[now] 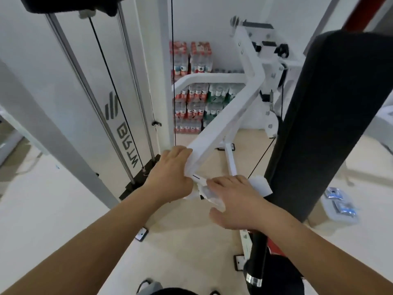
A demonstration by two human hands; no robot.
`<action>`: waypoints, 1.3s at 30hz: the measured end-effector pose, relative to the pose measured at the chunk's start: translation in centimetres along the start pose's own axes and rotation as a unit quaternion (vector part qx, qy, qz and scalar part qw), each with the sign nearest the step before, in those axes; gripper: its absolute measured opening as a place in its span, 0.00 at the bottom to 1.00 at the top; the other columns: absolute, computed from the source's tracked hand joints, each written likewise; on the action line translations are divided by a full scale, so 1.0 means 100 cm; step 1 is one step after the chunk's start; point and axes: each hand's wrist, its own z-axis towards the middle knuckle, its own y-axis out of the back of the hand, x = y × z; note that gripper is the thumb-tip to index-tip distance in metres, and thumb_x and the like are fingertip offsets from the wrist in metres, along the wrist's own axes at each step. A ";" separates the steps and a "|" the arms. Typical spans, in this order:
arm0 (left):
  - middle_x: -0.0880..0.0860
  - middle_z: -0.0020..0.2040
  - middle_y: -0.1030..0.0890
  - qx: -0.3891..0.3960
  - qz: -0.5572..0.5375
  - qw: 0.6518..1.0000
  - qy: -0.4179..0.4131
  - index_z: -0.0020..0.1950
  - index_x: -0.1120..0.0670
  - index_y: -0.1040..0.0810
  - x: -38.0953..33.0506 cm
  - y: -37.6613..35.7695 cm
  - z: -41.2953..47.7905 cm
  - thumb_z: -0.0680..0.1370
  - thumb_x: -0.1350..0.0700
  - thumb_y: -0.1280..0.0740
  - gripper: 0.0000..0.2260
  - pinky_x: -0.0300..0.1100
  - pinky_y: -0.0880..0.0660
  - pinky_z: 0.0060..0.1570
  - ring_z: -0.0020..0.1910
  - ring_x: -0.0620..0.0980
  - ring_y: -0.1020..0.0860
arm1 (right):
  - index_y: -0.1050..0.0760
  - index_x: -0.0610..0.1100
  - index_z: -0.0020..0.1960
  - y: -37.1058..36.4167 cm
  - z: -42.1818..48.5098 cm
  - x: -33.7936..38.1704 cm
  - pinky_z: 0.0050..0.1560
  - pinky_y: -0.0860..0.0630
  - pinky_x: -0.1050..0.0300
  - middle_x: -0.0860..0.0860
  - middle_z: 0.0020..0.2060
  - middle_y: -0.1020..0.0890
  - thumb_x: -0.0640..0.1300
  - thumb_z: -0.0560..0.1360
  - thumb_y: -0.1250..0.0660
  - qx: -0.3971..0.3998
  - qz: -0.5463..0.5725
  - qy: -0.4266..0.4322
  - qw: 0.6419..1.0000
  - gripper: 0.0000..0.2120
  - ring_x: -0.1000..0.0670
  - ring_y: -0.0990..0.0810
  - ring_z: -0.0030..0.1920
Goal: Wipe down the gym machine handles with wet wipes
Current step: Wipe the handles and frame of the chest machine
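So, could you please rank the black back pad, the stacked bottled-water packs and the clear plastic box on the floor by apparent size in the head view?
1. black back pad, largest, though nearest the camera.
2. stacked bottled-water packs, farther away.
3. clear plastic box, smallest.

Gym: white cable machine [231, 105]; black back pad [329, 113]; stacked bottled water [191, 107]
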 end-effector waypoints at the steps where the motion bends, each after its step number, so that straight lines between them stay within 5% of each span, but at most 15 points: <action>1: 0.49 0.74 0.36 0.014 0.016 1.000 -0.001 0.80 0.51 0.40 0.003 -0.001 0.010 0.74 0.53 0.33 0.35 0.51 0.31 0.70 0.71 0.55 0.36 | 0.29 0.51 0.73 0.010 0.003 -0.002 0.74 0.36 0.48 0.55 0.67 0.25 0.52 0.77 0.44 -0.005 0.042 -0.013 0.999 0.24 0.49 0.28 0.68; 4: 0.53 0.70 0.33 0.001 0.051 0.999 0.001 0.80 0.51 0.44 0.008 -0.011 0.023 0.76 0.49 0.34 0.35 0.53 0.26 0.61 0.66 0.57 0.33 | 0.26 0.54 0.73 0.028 0.010 -0.004 0.67 0.28 0.54 0.57 0.69 0.24 0.44 0.82 0.40 -0.021 0.097 -0.080 0.992 0.21 0.52 0.25 0.68; 10: 0.54 0.69 0.32 0.004 0.029 0.999 -0.013 0.80 0.51 0.47 0.017 -0.019 0.033 0.77 0.50 0.35 0.34 0.52 0.22 0.52 0.64 0.57 0.31 | 0.22 0.58 0.66 0.043 0.036 -0.001 0.51 0.24 0.54 0.59 0.52 0.21 0.57 0.69 0.22 0.102 0.092 -0.150 0.979 0.26 0.52 0.22 0.52; 13: 0.54 0.68 0.32 0.010 0.017 1.000 -0.020 0.81 0.52 0.48 0.020 -0.019 0.032 0.77 0.51 0.36 0.35 0.53 0.22 0.53 0.65 0.57 0.31 | 0.24 0.53 0.51 0.023 0.049 0.015 0.42 0.25 0.55 0.56 0.42 0.21 0.53 0.73 0.28 0.121 -0.053 -0.143 0.981 0.10 0.48 0.21 0.44; 17: 0.54 0.67 0.31 0.000 0.013 1.000 -0.026 0.81 0.52 0.48 0.022 -0.020 0.032 0.77 0.51 0.35 0.35 0.51 0.25 0.52 0.63 0.58 0.30 | 0.32 0.48 0.48 -0.011 0.057 0.023 0.40 0.29 0.52 0.51 0.35 0.25 0.48 0.76 0.34 0.025 -0.183 -0.150 0.971 0.07 0.44 0.22 0.38; 20: 0.54 0.66 0.30 -0.012 0.023 0.999 -0.021 0.81 0.53 0.47 0.020 -0.023 0.031 0.77 0.52 0.34 0.35 0.49 0.27 0.48 0.61 0.57 0.29 | 0.35 0.47 0.34 -0.038 0.058 0.030 0.34 0.39 0.54 0.52 0.25 0.36 0.41 0.59 0.22 -0.058 -0.227 -0.159 0.959 0.20 0.46 0.30 0.26; 22: 0.54 0.64 0.29 -0.021 0.025 0.999 -0.020 0.80 0.52 0.46 0.021 -0.026 0.031 0.77 0.52 0.34 0.35 0.49 0.27 0.46 0.61 0.57 0.29 | 0.33 0.46 0.31 -0.052 0.059 0.033 0.33 0.41 0.53 0.51 0.25 0.39 0.35 0.54 0.25 -0.128 -0.236 -0.147 0.952 0.17 0.47 0.33 0.25; 25: 0.53 0.65 0.29 -0.020 0.018 1.000 -0.014 0.80 0.51 0.46 0.021 -0.026 0.032 0.77 0.51 0.35 0.34 0.48 0.27 0.45 0.63 0.56 0.30 | 0.32 0.47 0.32 -0.044 0.060 0.029 0.32 0.40 0.55 0.52 0.25 0.37 0.37 0.58 0.25 -0.122 -0.243 -0.097 0.957 0.15 0.47 0.35 0.25; 27: 0.52 0.66 0.29 -0.019 0.015 1.000 -0.012 0.80 0.49 0.47 0.022 -0.025 0.031 0.77 0.50 0.35 0.34 0.49 0.27 0.45 0.63 0.56 0.30 | 0.31 0.49 0.40 -0.027 0.057 0.017 0.33 0.35 0.55 0.53 0.29 0.32 0.44 0.71 0.30 -0.049 -0.220 -0.051 0.973 0.09 0.48 0.30 0.29; 29: 0.50 0.67 0.30 -0.015 0.014 1.000 -0.009 0.80 0.48 0.48 0.022 -0.023 0.032 0.78 0.49 0.35 0.34 0.51 0.24 0.47 0.63 0.56 0.30 | 0.28 0.50 0.45 -0.006 0.050 -0.006 0.37 0.29 0.54 0.54 0.34 0.26 0.48 0.77 0.37 0.034 -0.173 -0.089 0.980 0.03 0.49 0.25 0.34; 33: 0.50 0.69 0.30 -0.017 0.031 0.999 0.006 0.81 0.47 0.50 0.018 -0.022 0.031 0.78 0.47 0.36 0.36 0.54 0.21 0.51 0.62 0.55 0.28 | 0.21 0.50 0.51 0.024 0.030 -0.043 0.43 0.20 0.55 0.53 0.40 0.19 0.49 0.69 0.33 0.097 -0.019 -0.217 0.971 0.12 0.50 0.19 0.40; 36: 0.50 0.66 0.28 -0.024 0.049 0.998 0.016 0.82 0.47 0.52 0.015 -0.024 0.032 0.77 0.47 0.37 0.37 0.54 0.21 0.52 0.60 0.54 0.26 | 0.21 0.48 0.49 0.021 0.037 -0.031 0.39 0.24 0.55 0.52 0.39 0.20 0.44 0.71 0.34 0.109 -0.096 -0.190 0.971 0.08 0.49 0.20 0.38; 39: 0.50 0.63 0.26 -0.038 0.061 0.997 0.016 0.81 0.46 0.51 0.013 -0.025 0.032 0.77 0.46 0.36 0.37 0.53 0.20 0.49 0.56 0.54 0.25 | 0.22 0.47 0.49 0.005 0.047 0.003 0.39 0.31 0.54 0.53 0.34 0.28 0.42 0.76 0.38 0.027 -0.189 -0.105 0.976 0.06 0.49 0.26 0.35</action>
